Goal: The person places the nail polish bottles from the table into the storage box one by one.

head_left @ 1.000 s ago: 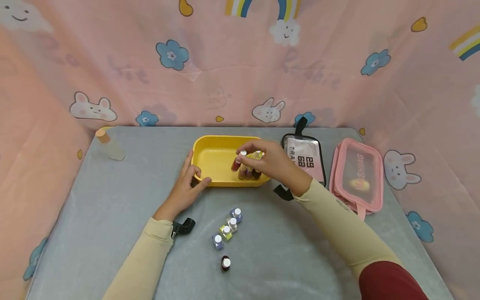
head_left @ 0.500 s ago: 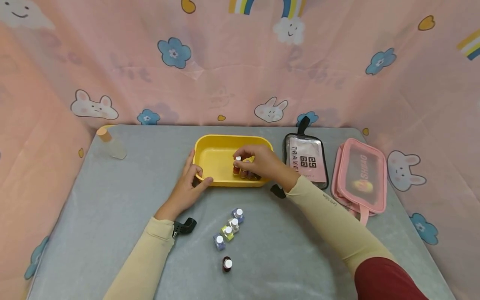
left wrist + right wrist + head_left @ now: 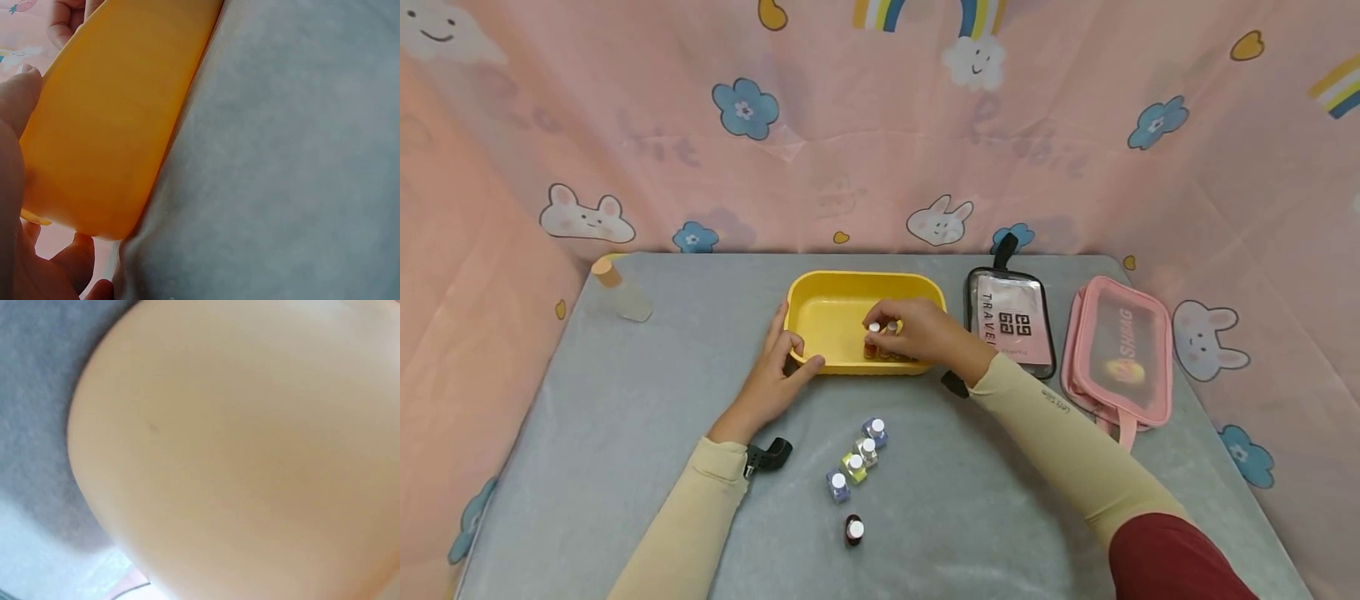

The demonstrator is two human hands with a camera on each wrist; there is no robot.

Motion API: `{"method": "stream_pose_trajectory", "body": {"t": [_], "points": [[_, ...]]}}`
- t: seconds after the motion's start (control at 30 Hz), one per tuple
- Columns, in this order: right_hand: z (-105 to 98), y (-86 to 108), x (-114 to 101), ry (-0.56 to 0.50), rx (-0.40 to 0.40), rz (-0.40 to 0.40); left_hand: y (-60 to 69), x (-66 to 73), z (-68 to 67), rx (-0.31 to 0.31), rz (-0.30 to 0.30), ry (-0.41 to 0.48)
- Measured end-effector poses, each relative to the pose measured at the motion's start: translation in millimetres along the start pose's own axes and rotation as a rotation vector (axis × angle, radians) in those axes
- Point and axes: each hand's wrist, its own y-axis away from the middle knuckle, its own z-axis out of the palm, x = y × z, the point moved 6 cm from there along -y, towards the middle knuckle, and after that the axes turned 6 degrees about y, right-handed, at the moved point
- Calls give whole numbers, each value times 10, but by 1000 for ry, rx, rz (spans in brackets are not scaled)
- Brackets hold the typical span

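Observation:
In the head view my left hand point(image 3: 769, 377) holds the left front corner of a yellow plastic tray point(image 3: 820, 366), its thumb on the front rim and its fingers around the left end. The left wrist view shows the thumb and fingertips against the tray's wall point(image 3: 112, 125). Inside the tray, at its right part, my right hand point(image 3: 917, 329) pinches a small nail polish bottle point(image 3: 871, 343) with red liquid and a white cap. More small bottles point(image 3: 891, 340) stand beside it, partly hidden by that hand. The right wrist view is mostly filled by blurred skin.
Several small white-capped bottles point(image 3: 854, 467) stand in a slanted row in front of the tray, with a dark red one point(image 3: 853, 530) nearer. A black-edged clear pouch point(image 3: 1011, 321) and a pink bag point(image 3: 1118, 354) lie right. A frosted bottle point(image 3: 625, 293) lies far left.
My right hand has lowered the red bottle into the tray, beside the other bottles, moving slightly left and down. My left hand stays on the tray's corner.

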Motion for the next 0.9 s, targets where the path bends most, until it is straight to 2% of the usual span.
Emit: {"method": "stream_pose_trajectory", "body": {"t": [0.13, 0.23, 0.3, 0.4, 0.47, 0.53, 0.63, 0.77, 0.9], "points": [[-30, 37, -20, 26, -18, 18, 12, -7, 6, -4, -8, 4], [-127, 125, -116, 44, 53, -33, 19, -12, 9, -5, -12, 7], [-213, 237, -249, 36, 151, -142, 21, -13, 11, -6, -13, 7], [-272, 499, -488, -10, 286, -365, 22, -1, 15, -3, -9, 8], [-213, 687, -603, -28, 318, -477, 20, 8, 17, -2, -7, 6], [-83, 851, -655, -48, 288, -527, 18, 16, 18, -2, -3, 3], [169, 1014, -641, -56, 204, -522, 12, 19, 16, -6, 2, -1], [435, 1098, -535, -94, 92, -427, 11, 12, 8, -7, 2, 3], [551, 1091, -433, -166, 22, -309, 16, 4, 4, -9, 2, 1]]}}
